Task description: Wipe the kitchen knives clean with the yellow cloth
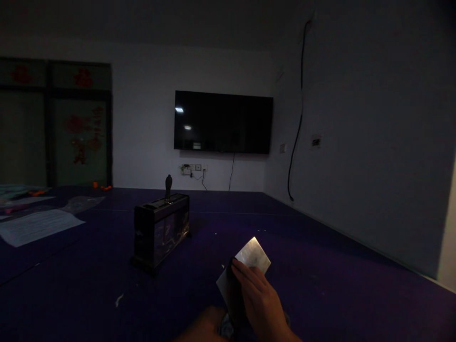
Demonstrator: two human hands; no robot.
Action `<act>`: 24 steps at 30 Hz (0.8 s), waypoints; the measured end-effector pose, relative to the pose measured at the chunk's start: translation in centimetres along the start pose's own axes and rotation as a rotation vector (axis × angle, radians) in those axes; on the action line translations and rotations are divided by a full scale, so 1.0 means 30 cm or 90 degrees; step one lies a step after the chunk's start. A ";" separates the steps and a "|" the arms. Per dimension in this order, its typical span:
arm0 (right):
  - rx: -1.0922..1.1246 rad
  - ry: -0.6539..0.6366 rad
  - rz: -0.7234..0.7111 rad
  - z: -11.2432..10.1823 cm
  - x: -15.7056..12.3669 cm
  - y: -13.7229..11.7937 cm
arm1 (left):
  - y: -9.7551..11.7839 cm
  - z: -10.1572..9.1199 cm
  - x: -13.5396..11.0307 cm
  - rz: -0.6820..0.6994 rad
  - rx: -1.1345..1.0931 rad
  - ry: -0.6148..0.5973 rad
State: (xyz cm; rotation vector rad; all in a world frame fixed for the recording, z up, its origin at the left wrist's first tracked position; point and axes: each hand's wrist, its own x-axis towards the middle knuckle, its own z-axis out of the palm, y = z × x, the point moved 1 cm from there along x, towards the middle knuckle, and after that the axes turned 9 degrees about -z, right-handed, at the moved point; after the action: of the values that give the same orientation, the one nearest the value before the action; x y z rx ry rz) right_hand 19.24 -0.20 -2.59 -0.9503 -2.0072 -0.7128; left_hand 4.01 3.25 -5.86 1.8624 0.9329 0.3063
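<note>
My right hand [261, 299] lies across a flat, pale, shiny rectangular sheet [254, 254] that looks like a broad metal blade, tilted with one corner up. Under its fingertips is a dark piece [231, 267], probably cloth, pressed against the sheet. At the bottom edge of the view, my left hand [210, 319] is curled near the sheet's lower end. What it grips is hidden in shadow. To the left, a dark box with see-through sides [162, 232] stands on the purple surface, and a dark knife-like handle [168, 186] sticks up from its top.
Printed paper [41, 225] and clear plastic wrapping [83, 203] lie on the purple tabletop [313, 256] at left, with small orange bits [106, 188] behind. White scraps [119, 300] are scattered about. A television [224, 122] hangs on the far wall; a black cable [299, 123] dangles at right.
</note>
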 end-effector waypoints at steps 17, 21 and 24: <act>0.070 -0.038 0.008 -0.009 0.017 -0.003 | -0.015 -0.004 -0.002 -0.036 -0.009 0.029; 0.059 -0.027 0.029 -0.016 0.018 0.011 | -0.021 -0.005 0.013 0.001 -0.035 -0.003; 0.054 -0.038 0.036 -0.005 0.015 0.007 | -0.012 -0.007 0.015 0.023 -0.037 0.007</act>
State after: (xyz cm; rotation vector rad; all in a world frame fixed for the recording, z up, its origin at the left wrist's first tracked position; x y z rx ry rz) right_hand 19.30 -0.03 -2.11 -0.9851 -2.0374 -0.5691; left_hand 4.03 3.80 -6.15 1.8277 0.8900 0.3617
